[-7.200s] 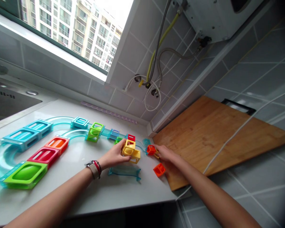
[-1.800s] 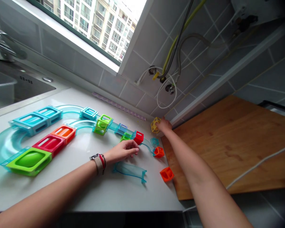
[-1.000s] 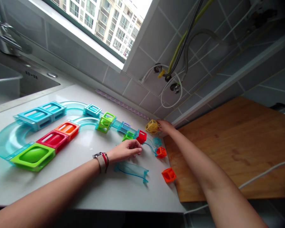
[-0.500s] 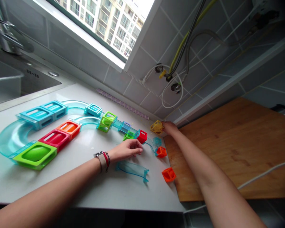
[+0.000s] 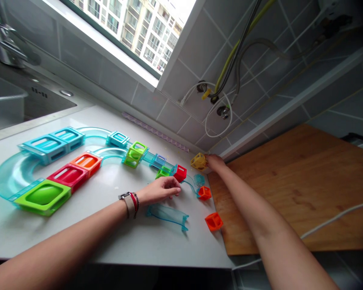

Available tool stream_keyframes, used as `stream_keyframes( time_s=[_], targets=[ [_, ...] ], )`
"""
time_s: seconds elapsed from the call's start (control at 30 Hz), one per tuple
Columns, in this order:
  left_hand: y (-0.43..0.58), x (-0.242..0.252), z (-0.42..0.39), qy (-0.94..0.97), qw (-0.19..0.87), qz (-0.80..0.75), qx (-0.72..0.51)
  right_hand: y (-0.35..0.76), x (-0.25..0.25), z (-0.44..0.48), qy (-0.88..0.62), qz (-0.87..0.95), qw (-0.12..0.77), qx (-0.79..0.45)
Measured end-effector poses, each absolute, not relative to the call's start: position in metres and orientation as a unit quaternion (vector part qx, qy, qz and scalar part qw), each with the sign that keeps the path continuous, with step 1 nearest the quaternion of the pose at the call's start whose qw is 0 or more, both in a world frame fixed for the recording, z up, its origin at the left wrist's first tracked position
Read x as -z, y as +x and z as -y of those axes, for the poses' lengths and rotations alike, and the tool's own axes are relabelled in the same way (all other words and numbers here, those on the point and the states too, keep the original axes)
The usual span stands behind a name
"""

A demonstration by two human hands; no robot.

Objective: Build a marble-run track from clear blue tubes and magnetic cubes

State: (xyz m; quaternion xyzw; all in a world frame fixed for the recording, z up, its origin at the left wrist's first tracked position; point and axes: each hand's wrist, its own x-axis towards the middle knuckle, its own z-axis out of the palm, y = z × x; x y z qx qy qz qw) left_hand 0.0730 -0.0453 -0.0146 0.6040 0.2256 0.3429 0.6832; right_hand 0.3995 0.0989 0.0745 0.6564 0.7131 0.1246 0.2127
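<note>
My right hand (image 5: 215, 162) reaches to the back of the counter, its fingers gripping the side of a yellow cube block (image 5: 198, 161). My left hand (image 5: 161, 189) hovers low over the counter with fingers loosely curled and nothing visible in it. Just beyond it are a red cube (image 5: 180, 173) and a green block (image 5: 163, 172), partly covered by the hand. A clear blue track piece (image 5: 169, 216) lies in front of the left hand. Two orange cubes, one by a curved blue piece (image 5: 204, 193) and one nearer (image 5: 213, 221), sit to the right.
A joined marble-run track with a light green block (image 5: 42, 196), a red block (image 5: 69, 177) and a blue double block (image 5: 51, 143) spreads over the left counter. A wooden board (image 5: 290, 189) stands at the right, a cable crossing it. The sink (image 5: 48, 98) is at far left.
The view shifts very slightly. Both hands stay almost in place, the right one still on the yellow cube block.
</note>
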Motion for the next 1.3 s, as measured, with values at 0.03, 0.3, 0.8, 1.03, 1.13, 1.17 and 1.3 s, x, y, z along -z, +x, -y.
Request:
stream_keyframes(
  time_s=[0.03, 0.3, 0.8, 1.03, 1.13, 1.17, 1.3],
  targets=[
    [0.073, 0.014, 0.045, 0.603, 0.684, -0.226, -0.343, 0.399, -0.074, -0.098, 0.657, -0.713, 0.211, -0.126],
    [0.073, 0.014, 0.046, 0.604, 0.682, -0.227, -0.343, 0.390, -0.083, -0.087, 0.652, -0.725, 0.168, -0.145],
    [0.072, 0.013, 0.046, 0.612, 0.664, -0.250, -0.348, 0.299, -0.100, 0.012, 0.525, -0.843, -0.113, -0.019],
    [0.070, 0.013, 0.046, 0.617, 0.656, -0.255, -0.351, 0.293, -0.087, 0.054, 0.559, -0.810, -0.179, 0.025],
    [0.069, 0.010, 0.046, 0.628, 0.646, -0.264, -0.343, 0.326, -0.078, 0.054, 0.617, -0.769, -0.166, 0.031],
    [0.069, 0.010, 0.046, 0.631, 0.643, -0.267, -0.342, 0.338, -0.074, 0.055, 0.639, -0.753, -0.150, 0.039],
    [0.069, 0.011, 0.046, 0.652, 0.623, -0.270, -0.338, 0.378, -0.052, 0.067, 0.685, -0.719, -0.098, 0.070]
  ],
)
